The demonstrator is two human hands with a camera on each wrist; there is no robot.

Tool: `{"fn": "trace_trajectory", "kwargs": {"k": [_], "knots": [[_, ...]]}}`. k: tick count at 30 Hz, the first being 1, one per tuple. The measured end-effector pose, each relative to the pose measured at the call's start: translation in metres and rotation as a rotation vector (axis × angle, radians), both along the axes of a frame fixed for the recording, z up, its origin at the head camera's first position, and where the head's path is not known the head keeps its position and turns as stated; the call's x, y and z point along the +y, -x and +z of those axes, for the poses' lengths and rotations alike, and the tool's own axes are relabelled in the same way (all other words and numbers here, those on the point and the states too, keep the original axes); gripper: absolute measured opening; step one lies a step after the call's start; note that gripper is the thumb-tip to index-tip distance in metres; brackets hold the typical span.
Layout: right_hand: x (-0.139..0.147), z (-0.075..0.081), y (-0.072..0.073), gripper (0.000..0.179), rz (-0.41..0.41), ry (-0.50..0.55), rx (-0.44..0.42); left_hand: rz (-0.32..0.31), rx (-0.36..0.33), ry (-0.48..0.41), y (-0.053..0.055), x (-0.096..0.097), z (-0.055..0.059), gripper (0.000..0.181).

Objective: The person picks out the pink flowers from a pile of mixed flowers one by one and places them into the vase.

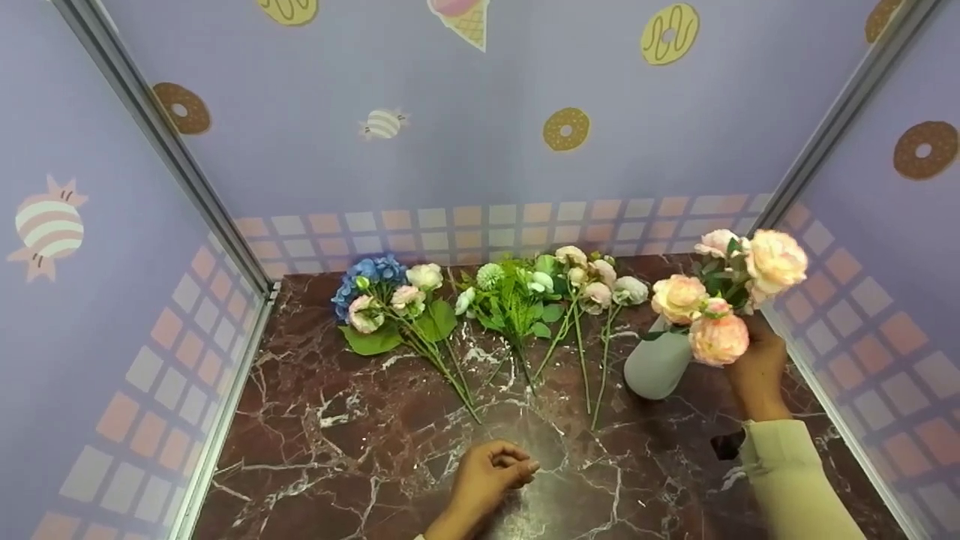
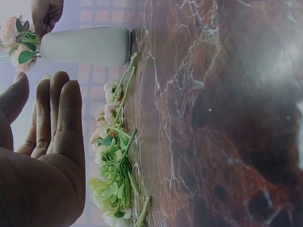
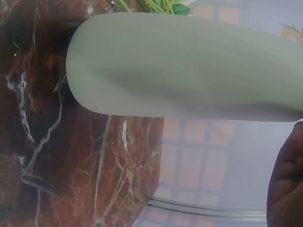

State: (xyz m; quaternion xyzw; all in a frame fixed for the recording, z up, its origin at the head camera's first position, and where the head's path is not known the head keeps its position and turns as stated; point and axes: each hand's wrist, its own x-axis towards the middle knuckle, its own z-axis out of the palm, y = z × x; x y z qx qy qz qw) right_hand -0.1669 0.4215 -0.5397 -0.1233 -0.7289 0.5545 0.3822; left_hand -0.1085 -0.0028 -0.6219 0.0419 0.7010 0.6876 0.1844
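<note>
A pale grey-white vase [image 1: 658, 366] stands upright on the right, with peach-pink artificial roses [image 1: 679, 298] at its mouth. My right hand [image 1: 759, 373] is at the vase's mouth, its curled fingers pinching the rose stem there; the blooms partly cover it in the head view. From the left wrist, the right hand [image 2: 48, 13] shows close beside the rim, with rose heads [image 2: 21, 42] above the vase. My left hand [image 1: 491, 480] is near the front middle, fingers loosely bent and holding nothing.
On the dark marbled table [image 1: 315, 450] lie blue hydrangea and pink blooms [image 1: 371, 281], green sprigs [image 1: 517, 296], and pale pink flowers [image 1: 596, 292], their stems pointing frontward. Patterned lilac walls [image 1: 480, 165] enclose the back and sides. A small dark object [image 1: 724, 446] lies by the right sleeve.
</note>
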Motion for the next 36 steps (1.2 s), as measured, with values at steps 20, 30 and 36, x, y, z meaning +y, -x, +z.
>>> {"fn": "trace_trajectory", "kwargs": {"k": [20, 30, 36], "knots": [[0.002, -0.009, -0.008, 0.026, -0.061, -0.001, -0.276, 0.094, 0.064, 0.023, 0.021, -0.016, -0.002, 0.015], [-0.030, -0.039, -0.042, 0.012, 0.007, 0.182, -0.328, 0.190, 0.303, 0.567, 0.095, -0.058, -0.013, 0.014], [-0.072, -0.053, -0.066, 0.028, 0.137, 0.160, -0.390, 0.170, 0.264, 0.773, 0.158, -0.071, -0.081, 0.038]]}}
